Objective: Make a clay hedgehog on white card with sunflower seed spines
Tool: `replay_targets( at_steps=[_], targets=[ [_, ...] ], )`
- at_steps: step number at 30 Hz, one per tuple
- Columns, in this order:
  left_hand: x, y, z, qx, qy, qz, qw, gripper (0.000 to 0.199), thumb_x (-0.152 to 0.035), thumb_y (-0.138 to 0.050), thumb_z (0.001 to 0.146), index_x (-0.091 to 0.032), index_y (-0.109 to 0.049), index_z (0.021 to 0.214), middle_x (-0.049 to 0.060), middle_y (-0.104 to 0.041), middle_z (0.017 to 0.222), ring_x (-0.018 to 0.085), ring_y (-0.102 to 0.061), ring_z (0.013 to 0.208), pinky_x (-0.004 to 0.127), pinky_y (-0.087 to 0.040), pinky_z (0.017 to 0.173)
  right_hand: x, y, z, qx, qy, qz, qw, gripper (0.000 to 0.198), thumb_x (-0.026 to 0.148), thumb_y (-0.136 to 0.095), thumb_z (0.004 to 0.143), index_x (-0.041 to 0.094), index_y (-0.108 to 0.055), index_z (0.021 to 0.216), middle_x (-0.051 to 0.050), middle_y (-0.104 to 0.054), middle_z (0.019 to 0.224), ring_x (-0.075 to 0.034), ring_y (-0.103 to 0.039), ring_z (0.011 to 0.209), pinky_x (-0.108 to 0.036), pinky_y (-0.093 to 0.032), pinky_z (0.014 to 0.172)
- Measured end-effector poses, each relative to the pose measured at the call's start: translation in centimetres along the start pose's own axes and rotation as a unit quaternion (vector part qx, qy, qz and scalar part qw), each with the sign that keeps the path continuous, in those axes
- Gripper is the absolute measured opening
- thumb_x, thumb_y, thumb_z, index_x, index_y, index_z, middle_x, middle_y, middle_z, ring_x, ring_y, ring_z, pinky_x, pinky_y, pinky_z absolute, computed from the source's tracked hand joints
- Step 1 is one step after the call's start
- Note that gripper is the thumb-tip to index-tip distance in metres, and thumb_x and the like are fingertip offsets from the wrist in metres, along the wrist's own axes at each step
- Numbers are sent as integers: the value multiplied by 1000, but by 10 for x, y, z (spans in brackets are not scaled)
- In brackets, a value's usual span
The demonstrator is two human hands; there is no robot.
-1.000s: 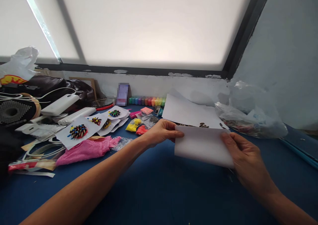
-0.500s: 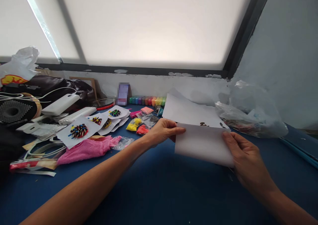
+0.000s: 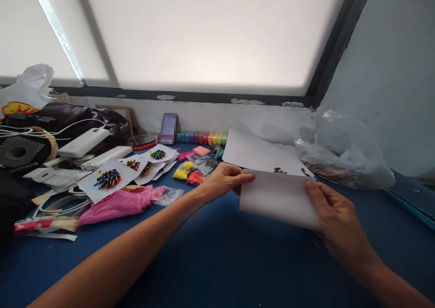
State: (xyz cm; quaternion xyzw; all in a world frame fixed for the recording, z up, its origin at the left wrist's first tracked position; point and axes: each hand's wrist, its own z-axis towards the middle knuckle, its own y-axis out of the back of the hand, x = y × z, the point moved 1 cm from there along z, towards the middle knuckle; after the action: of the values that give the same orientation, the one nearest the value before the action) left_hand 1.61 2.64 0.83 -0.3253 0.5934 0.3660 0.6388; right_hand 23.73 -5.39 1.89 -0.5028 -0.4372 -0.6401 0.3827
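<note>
A white sheet of paper (image 3: 275, 197) is held up above the blue table by both hands. My left hand (image 3: 224, 179) pinches its upper left corner between thumb and fingers. At the right edge, my right hand (image 3: 335, 208) grips it with the thumb on the near face and the fingers mostly behind. Behind its top edge lie more white sheets (image 3: 258, 149). A few small dark seed-like pieces (image 3: 278, 170) rest on those sheets, partly hidden by the held paper.
To the left lie paper squares with seed-studded clay shapes (image 3: 108, 180), a pink cloth (image 3: 118, 204) and small bags of coloured clay (image 3: 195, 177). A row of coloured clay tubs (image 3: 202, 138) stands by the wall. A clear plastic bag (image 3: 346, 163) sits at the right.
Almost nothing differs. Both hands keep the same hold on the paper, and the whole view has shifted very slightly.
</note>
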Motion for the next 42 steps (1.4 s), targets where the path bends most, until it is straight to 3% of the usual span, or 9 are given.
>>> replay_targets(
  at_steps=[3,6,9,15,22,29,35,42],
  targets=[
    [-2,1,-1,17,-12,-36,999,38,-41,-79,71,-13,-70,95,4,-66,78,13,-63,70,25,-50,67,-1,1,1,10,5,-6,1000,38,61,-66,74,23,-63,79,1,-56,65,-14,-44,53,-25,-35,41],
    [-4,4,-2,21,-52,-50,997,53,-29,-80,72,-21,-63,122,1,-66,81,12,-63,76,24,-50,71,-4,3,3,11,7,2,1000,37,60,-67,74,24,-64,80,0,-55,67,-15,-44,55,-26,-36,44],
    [-4,6,-1,21,-79,-52,995,41,-26,-77,75,-18,-68,114,2,-67,82,12,-63,77,25,-49,74,-6,2,4,9,8,-4,1000,38,60,-66,75,23,-63,80,0,-54,67,-15,-44,55,-26,-35,43],
    [-1,6,2,4,-68,-56,996,28,-25,-78,72,-14,-73,98,3,-69,80,11,-63,74,24,-50,72,-4,1,3,6,27,-29,999,40,61,-64,77,21,-63,79,1,-55,66,-13,-43,53,-24,-36,42],
    [0,6,2,-11,-33,-47,998,29,-26,-81,68,-14,-74,93,6,-72,89,12,-65,77,25,-51,75,-4,2,2,15,27,-39,999,40,62,-61,79,22,-60,80,1,-53,65,-13,-42,53,-24,-34,42],
    [2,7,3,-21,-45,-36,998,28,-29,-82,68,-14,-75,90,5,-72,87,12,-65,76,26,-51,76,-1,2,0,10,32,-60,998,42,64,-60,78,21,-60,77,1,-53,63,-13,-42,53,-24,-34,42],
    [2,6,2,15,-44,-55,997,41,-27,-83,66,-15,-70,102,3,-69,82,12,-65,75,26,-51,74,-1,1,2,3,31,-61,998,44,65,-61,76,21,-59,75,1,-54,63,-13,-43,52,-25,-34,41],
    [1,3,3,-10,-15,-73,997,39,-30,-86,60,-11,-70,91,4,-70,78,13,-64,71,26,-50,71,-3,2,1,13,28,-44,999,43,65,-62,77,22,-61,79,1,-54,65,-14,-43,54,-24,-35,42]
  ],
)
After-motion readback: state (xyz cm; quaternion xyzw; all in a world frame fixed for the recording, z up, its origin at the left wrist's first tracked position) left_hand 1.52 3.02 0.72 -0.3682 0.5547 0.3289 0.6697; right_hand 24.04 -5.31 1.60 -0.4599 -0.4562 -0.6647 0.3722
